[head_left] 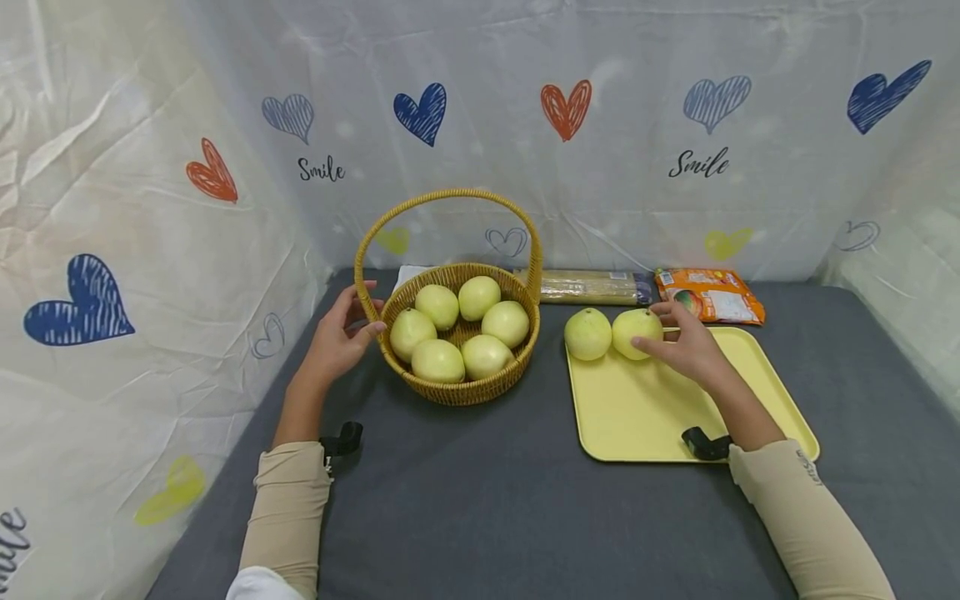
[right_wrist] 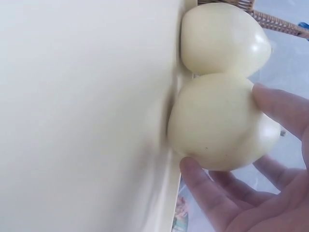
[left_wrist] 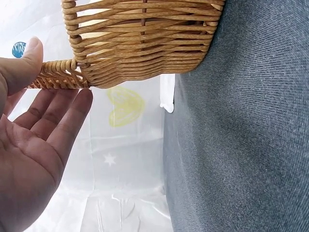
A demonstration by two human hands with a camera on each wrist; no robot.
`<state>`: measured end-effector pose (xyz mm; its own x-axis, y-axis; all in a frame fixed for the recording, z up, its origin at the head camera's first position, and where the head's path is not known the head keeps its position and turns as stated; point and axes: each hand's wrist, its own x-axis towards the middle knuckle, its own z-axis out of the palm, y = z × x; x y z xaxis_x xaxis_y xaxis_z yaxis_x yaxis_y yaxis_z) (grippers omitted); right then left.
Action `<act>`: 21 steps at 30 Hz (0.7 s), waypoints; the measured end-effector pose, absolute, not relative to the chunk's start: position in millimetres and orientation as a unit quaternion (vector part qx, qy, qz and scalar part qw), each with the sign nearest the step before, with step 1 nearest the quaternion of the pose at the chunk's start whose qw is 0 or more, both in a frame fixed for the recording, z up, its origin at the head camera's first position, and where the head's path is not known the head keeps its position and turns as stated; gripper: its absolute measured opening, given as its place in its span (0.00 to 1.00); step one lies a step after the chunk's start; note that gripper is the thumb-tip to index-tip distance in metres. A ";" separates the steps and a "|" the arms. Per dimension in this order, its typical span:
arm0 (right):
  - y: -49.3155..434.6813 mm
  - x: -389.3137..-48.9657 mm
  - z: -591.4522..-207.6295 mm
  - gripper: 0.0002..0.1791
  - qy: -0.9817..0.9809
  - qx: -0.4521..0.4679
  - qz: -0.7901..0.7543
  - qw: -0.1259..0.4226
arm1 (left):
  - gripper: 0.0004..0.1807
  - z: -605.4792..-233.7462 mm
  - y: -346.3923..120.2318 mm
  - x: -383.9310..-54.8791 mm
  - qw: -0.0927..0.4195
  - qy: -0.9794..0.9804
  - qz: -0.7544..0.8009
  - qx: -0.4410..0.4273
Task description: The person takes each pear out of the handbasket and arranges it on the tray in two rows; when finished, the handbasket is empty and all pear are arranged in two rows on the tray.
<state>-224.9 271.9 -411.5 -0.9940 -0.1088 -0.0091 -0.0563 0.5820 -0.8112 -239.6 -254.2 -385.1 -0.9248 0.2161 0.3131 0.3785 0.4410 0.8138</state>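
A woven basket [head_left: 463, 392] with a tall arched handle [head_left: 446, 193] holds several pale yellow-green pears [head_left: 438, 362]. My left hand [head_left: 337, 333] pinches the foot of the handle on the basket's left side; the left wrist view has the thumb on one face and the fingers on the other. At the back left of a yellow tray [head_left: 637, 417], two more pears stand side by side, touching. Around the right one of these, the held pear [right_wrist: 217, 123], curl the thumb and fingers of my right hand [head_left: 686, 346]. The left one [head_left: 587, 333] is untouched.
Behind the tray lie an orange packet [head_left: 712, 296] and a long clear pack of pale sticks [head_left: 592, 287]. Something white [head_left: 411, 273] is partly hidden behind the basket. A printed curtain [head_left: 487, 167] rises along the back of the grey table [head_left: 465, 500].
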 end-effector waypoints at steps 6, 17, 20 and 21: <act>271.1 -222.7 -405.3 0.41 0.899 -0.056 -0.433 0.034 | 0.32 -383.4 -253.8 -239.1 0.080 -0.848 -0.495 -0.171; 250.0 -215.4 -377.8 0.29 0.930 -0.120 -0.336 -0.095 | 0.32 -381.8 -253.3 -237.1 0.083 -0.846 -0.496 -0.180; 230.7 -214.7 -369.8 0.27 0.924 -0.150 -0.326 -0.134 | 0.32 -382.6 -253.4 -236.8 0.085 -0.845 -0.495 -0.184; 223.3 -214.9 -367.5 0.26 0.922 -0.162 -0.323 -0.141 | 0.32 -382.8 -253.4 -236.6 0.085 -0.845 -0.495 -0.184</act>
<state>-214.9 223.3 -367.5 -0.9082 -0.2072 0.3636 -0.3889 0.7389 -0.5503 -236.6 -253.4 -382.8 -0.9179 0.2267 0.3257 0.3950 0.4433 0.8047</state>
